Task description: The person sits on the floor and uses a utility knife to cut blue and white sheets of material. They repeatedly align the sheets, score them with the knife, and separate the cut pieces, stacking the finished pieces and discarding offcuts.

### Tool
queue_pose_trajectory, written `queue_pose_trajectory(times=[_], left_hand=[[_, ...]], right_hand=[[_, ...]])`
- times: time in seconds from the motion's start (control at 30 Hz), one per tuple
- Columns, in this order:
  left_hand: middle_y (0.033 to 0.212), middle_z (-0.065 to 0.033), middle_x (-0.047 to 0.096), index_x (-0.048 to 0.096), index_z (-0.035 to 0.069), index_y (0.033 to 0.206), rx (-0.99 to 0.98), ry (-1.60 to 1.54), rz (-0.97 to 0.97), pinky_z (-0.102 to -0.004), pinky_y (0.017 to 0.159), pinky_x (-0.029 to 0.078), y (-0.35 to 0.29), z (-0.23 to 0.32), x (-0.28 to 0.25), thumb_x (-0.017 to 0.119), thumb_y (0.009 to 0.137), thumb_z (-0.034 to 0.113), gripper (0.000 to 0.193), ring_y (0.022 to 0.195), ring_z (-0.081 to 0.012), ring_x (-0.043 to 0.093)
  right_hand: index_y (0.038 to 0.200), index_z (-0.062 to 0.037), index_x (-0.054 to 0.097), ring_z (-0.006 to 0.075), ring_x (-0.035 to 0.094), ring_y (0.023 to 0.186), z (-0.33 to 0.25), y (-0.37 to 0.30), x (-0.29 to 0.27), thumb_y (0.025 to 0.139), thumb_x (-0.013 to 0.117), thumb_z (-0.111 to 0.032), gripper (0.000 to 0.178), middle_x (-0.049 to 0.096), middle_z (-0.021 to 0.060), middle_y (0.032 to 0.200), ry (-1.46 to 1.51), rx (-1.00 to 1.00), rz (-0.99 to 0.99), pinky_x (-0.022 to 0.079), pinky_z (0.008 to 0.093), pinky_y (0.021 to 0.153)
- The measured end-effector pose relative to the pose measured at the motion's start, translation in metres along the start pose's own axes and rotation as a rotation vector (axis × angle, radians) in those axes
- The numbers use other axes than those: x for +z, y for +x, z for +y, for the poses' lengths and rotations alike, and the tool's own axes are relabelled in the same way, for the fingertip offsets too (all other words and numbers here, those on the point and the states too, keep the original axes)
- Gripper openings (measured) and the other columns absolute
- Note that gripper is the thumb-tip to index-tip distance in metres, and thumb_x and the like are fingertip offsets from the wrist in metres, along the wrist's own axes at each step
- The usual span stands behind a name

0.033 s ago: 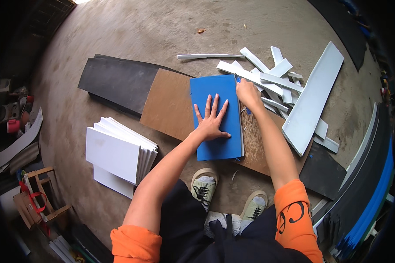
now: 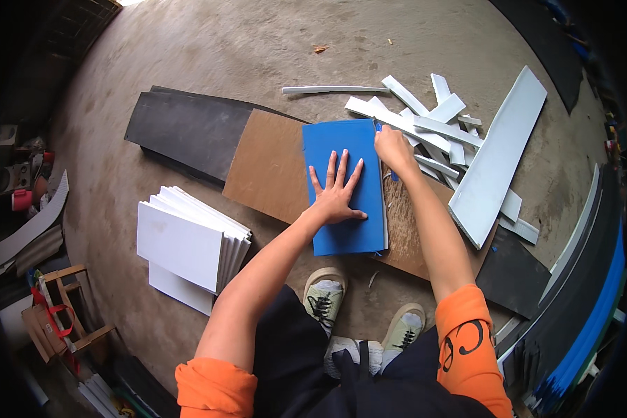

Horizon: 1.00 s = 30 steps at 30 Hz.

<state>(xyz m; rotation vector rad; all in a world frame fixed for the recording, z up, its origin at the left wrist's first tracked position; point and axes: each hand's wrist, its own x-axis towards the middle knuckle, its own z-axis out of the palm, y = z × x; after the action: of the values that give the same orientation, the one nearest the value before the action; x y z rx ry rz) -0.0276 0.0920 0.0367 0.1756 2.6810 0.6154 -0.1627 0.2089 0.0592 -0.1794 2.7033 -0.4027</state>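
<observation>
A blue rectangular sheet (image 2: 341, 240) lies on a brown board (image 2: 265, 150), its long side running away from me. My left hand (image 2: 336, 200) presses flat on the sheet with its fingers spread. At the sheet's far right corner my right hand (image 2: 393, 148) is closed in a grip. A small blue bit shows at its fingertips, but what the fingers hold is mostly hidden. Along the sheet's right side a thin pale edge shows, and the board there is scuffed and scratched.
Beyond my right hand lies a heap of white strips (image 2: 442, 127) with a long white panel (image 2: 500, 157) beside it. Black sheets (image 2: 181, 129) lie under the board. White panels (image 2: 181, 233) are stacked at left. A wooden frame (image 2: 66, 306) stands farther left; long sheets (image 2: 578, 279) line the right.
</observation>
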Motion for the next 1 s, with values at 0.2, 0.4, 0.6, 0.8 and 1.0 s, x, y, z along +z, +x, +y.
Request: queue_pose_trajectory(times=[0.2, 0.4, 0.6, 0.8, 1.0], left_hand=[[0.142, -0.0151, -0.015, -0.002, 0.023, 0.138, 0.008, 0.015, 0.015, -0.0661, 0.089, -0.013, 0.007, 0.004, -0.003, 0.070, 0.052, 0.058, 0.118, 0.129, -0.0325, -0.020], [0.142, -0.0141, -0.016, -0.004, 0.025, 0.138, -0.024, 0.039, -0.014, -0.0659, 0.089, -0.013, 0.009, 0.003, -0.002, 0.069, 0.051, 0.060, 0.119, 0.129, -0.0318, -0.022], [0.142, -0.0132, -0.017, -0.002, 0.025, 0.138, 0.001, 0.054, 0.040, -0.0657, 0.090, -0.011, 0.013, 0.000, -0.002, 0.069, 0.051, 0.060, 0.118, 0.128, -0.0314, -0.023], [0.144, -0.0102, -0.009, 0.005, 0.022, 0.139, 0.064, -0.068, 0.134, -0.0640, 0.090, -0.013, 0.011, -0.010, 0.006, 0.070, 0.053, 0.055, 0.112, 0.131, -0.0288, -0.016], [0.144, -0.0050, 0.007, 0.015, 0.012, 0.137, 0.107, -0.289, 0.295, -0.0553, 0.096, -0.015, 0.011, -0.017, 0.012, 0.065, 0.064, 0.047, 0.095, 0.133, -0.0227, -0.003]], right_hand=[[0.101, -0.0010, 0.060, 0.0322, 0.054, 0.102, -0.011, 0.010, -0.020, 0.080, 0.042, -0.015, 0.031, 0.057, 0.0197, 0.106, -0.031, 0.110, -0.169, 0.045, 0.0408, 0.082], [0.104, 0.0019, 0.053, 0.0370, 0.053, 0.100, 0.027, -0.111, 0.019, 0.082, 0.044, -0.015, 0.030, 0.056, 0.0244, 0.103, 0.055, 0.189, -0.311, 0.041, 0.0471, 0.085], [0.089, 0.0011, 0.048, 0.0404, 0.060, 0.074, 0.061, -0.260, 0.049, 0.087, 0.041, -0.020, 0.023, 0.060, 0.0243, 0.073, 0.000, 0.133, -0.211, 0.046, 0.0492, 0.067], [0.090, 0.0021, 0.047, 0.0405, 0.057, 0.073, 0.070, -0.198, 0.036, 0.086, 0.047, -0.028, 0.031, 0.057, 0.0261, 0.075, 0.456, 0.265, 0.077, 0.043, 0.0479, 0.065], [0.093, 0.0023, 0.045, 0.0324, 0.057, 0.083, 0.066, -0.129, 0.081, 0.074, 0.062, -0.013, 0.030, 0.056, 0.0178, 0.085, 0.681, 0.217, 0.208, 0.044, 0.0397, 0.072]])
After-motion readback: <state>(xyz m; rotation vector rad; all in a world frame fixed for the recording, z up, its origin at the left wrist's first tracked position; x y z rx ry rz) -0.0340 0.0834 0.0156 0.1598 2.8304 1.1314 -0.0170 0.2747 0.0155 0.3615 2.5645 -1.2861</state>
